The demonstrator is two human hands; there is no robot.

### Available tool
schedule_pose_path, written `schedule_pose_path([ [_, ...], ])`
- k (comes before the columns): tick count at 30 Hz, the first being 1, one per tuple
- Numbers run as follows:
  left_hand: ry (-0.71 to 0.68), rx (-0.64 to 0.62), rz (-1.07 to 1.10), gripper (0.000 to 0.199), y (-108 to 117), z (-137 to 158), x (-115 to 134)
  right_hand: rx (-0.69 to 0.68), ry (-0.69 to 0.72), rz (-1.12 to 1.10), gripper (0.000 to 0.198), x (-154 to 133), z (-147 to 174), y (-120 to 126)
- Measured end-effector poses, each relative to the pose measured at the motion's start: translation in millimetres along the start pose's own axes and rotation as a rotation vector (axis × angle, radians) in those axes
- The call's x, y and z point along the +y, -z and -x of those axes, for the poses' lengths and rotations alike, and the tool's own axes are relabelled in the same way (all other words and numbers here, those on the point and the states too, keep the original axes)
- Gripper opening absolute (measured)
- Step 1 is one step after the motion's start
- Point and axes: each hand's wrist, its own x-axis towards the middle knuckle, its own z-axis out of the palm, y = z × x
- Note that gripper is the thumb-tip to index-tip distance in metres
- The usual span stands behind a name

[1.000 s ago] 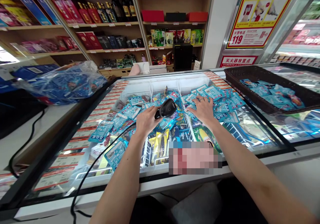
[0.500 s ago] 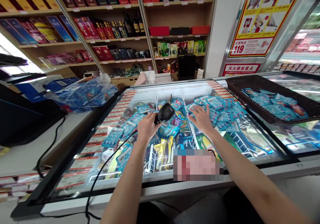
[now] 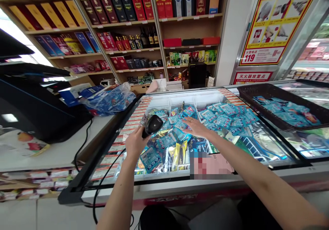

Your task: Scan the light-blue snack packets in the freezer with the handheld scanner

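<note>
My left hand (image 3: 134, 143) is wrapped around the handle of a black barcode scanner (image 3: 155, 123), whose cable (image 3: 106, 176) trails down and left. My right hand (image 3: 198, 128) is palm down with its fingers stretched out, over small blue packets (image 3: 180, 124) on the glass top (image 3: 123, 163) of a chest freezer. Whether it presses on a packet, I cannot tell. Loose packets (image 3: 166, 141) lie between and below my hands. To the right is a thicker pile of the same packets (image 3: 227, 115). Yellow-wrapped goods (image 3: 177, 154) show through the glass.
A dark brown tray (image 3: 279, 118) with more blue packets stands at the right. On the left counter are a bag of blue packets (image 3: 110, 101) and a black machine (image 3: 38, 103). A blurred pink item (image 3: 214, 164) lies at the front edge. Stocked shelves (image 3: 133, 51) stand behind.
The view has shifted, so the surroundings appear farther right and lower. My right hand has moved left, closer to the scanner. Loose packets at the left now lie nearer the middle.
</note>
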Motion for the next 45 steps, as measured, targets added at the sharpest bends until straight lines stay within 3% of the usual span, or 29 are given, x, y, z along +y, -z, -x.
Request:
schedule_pose_path([
  [5,0.085,0.027,0.001,0.041,15,17,-22,-0.101,-0.044,-0.059,0.067,-36,-11,-14],
  [11,0.143,0.021,0.019,0.038,17,32,-50,-0.138,-0.199,-0.17,0.089,-84,-7,-18],
  [20,0.168,0.061,0.068,0.038,17,52,-73,-0.148,-0.097,-0.108,0.099,-173,-12,-48],
  [23,0.178,0.057,0.069,0.037,17,55,-77,-0.107,-0.112,-0.057,0.088,-175,-22,-56],
  [29,0.182,0.062,0.085,0.036,17,53,-88,0.06,-0.281,0.016,0.077,-156,-43,-62],
  [32,0.197,0.073,0.092,0.036,18,51,-95,0.121,-0.215,0.046,0.068,-161,-53,-63],
  [40,0.216,0.062,0.106,0.037,18,47,-101,-0.14,0.158,0.03,0.068,-198,-104,-77],
  [43,0.202,0.058,0.109,0.036,13,45,-101,-0.174,0.156,0.043,0.067,-190,-106,-77],
  [45,0.204,0.057,0.117,0.034,9,42,-100,-0.125,0.091,0.052,0.065,-179,-99,-74],
])
